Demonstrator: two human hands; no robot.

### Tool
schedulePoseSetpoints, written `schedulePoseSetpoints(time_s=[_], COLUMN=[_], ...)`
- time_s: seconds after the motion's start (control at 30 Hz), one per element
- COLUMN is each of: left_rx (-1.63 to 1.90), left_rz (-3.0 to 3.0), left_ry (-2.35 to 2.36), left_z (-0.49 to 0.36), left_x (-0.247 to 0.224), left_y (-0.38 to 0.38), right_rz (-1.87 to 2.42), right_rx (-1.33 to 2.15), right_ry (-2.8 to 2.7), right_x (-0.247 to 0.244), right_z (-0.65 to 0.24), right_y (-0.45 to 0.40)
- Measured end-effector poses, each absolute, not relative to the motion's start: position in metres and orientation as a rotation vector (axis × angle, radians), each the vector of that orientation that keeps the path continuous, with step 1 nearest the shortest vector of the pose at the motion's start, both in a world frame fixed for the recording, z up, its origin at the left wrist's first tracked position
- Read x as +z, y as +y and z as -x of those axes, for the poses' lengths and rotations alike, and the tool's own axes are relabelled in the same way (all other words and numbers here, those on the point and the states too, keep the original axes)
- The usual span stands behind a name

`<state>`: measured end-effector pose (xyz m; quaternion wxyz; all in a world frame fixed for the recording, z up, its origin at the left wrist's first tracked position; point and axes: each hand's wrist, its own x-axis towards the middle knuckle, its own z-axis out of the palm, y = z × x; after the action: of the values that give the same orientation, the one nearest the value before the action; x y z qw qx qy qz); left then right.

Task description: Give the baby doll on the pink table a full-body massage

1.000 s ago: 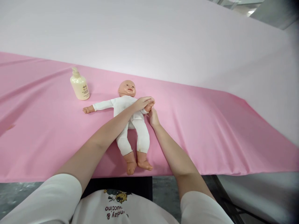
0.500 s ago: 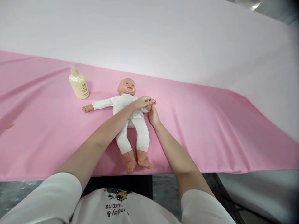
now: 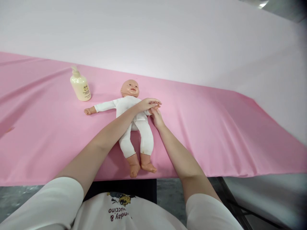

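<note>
A baby doll [image 3: 129,103] in a white cloth suit lies on its back on the pink cloth, head away from me and feet toward me. Its arm on the right side is bent down toward both my hands. My left hand [image 3: 148,104] reaches across the doll's body and lies over the doll's small hand from above, fingers curled around it. From below and the right, my right hand [image 3: 157,118] grips the same doll hand, its thumb on top. Most of that doll hand is hidden by my fingers. The doll's other arm stretches out to the left.
A cream pump bottle [image 3: 81,88] with a printed label stands left of the doll's head. The pink cloth [image 3: 211,134] covers the table, with folds at the right. A white wall [image 3: 153,38] rises behind it. The near table edge runs just beyond the doll's feet.
My right thumb has shifted up and over the doll's hand, covering more of it. My left fingertips have slid slightly to the right. The doll and bottle stay in place.
</note>
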<state>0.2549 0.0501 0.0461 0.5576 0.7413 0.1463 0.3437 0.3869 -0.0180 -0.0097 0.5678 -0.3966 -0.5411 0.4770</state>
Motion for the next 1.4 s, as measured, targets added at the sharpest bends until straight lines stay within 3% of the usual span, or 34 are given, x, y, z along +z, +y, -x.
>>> schedulePoseSetpoints(time_s=[0.33,0.6,1.1,1.4], left_rx=[0.881,0.732,0.919,0.979], left_rz=[-1.691,-1.733,-1.799,-1.891], left_ry=[0.621,0.487,0.391,0.587], left_z=[-0.259,-0.254,-0.257,-0.255], left_x=[0.051,0.052,0.044,0.046], left_y=[0.039,0.032,0.045,0.041], right_rz=[0.977,1.004,0.945,0.972], right_rx=[1.179,1.179,1.123,1.157], right_ry=[-1.097,-1.047,-1.267,-1.189], right_x=[-0.018,-0.012,-0.006,-0.012], right_z=[-0.39,-0.388,-0.385,-0.385], right_y=[-0.007,-0.01,-0.019,-0.01])
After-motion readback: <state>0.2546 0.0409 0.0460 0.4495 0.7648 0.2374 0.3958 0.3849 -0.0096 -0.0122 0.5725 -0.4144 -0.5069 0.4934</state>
